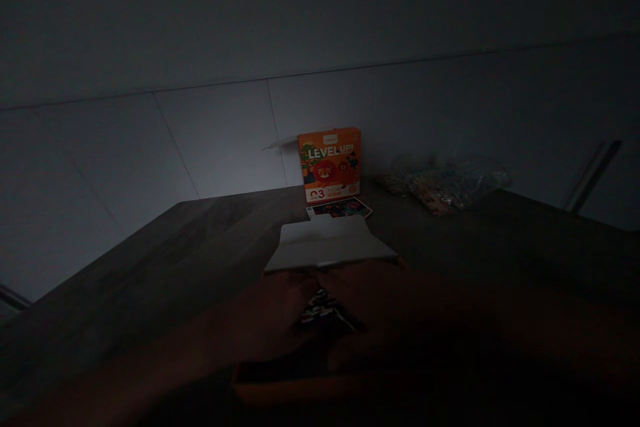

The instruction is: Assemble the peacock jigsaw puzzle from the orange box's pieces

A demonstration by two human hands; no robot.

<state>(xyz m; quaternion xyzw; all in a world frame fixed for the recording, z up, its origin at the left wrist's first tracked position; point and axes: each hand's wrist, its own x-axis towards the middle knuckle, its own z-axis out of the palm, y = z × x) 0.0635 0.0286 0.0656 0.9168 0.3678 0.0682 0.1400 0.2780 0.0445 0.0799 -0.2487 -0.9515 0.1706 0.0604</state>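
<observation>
An opened box (287, 389) with an orange front edge lies before me, its white lid flap (327, 243) raised at the far side. My left hand (273, 310) reaches into it from the left, fingers curled inward. From the other side comes my right hand (367, 290), its fingers bent toward the left ones so that they almost meet. Between them shows a heap of small dark pieces with white edges (325, 310), perhaps puzzle pieces, gripped from both sides. Deep shadow hides most fingertips and the box's interior.
An orange "LEVEL UP!" box (330, 167) stands upright by the wall. A printed picture card (343, 208) lies flat at its foot. To the right are clear plastic bags (445, 183) with small pieces inside. The grey tabletop (210, 247) ends against pale wall panels.
</observation>
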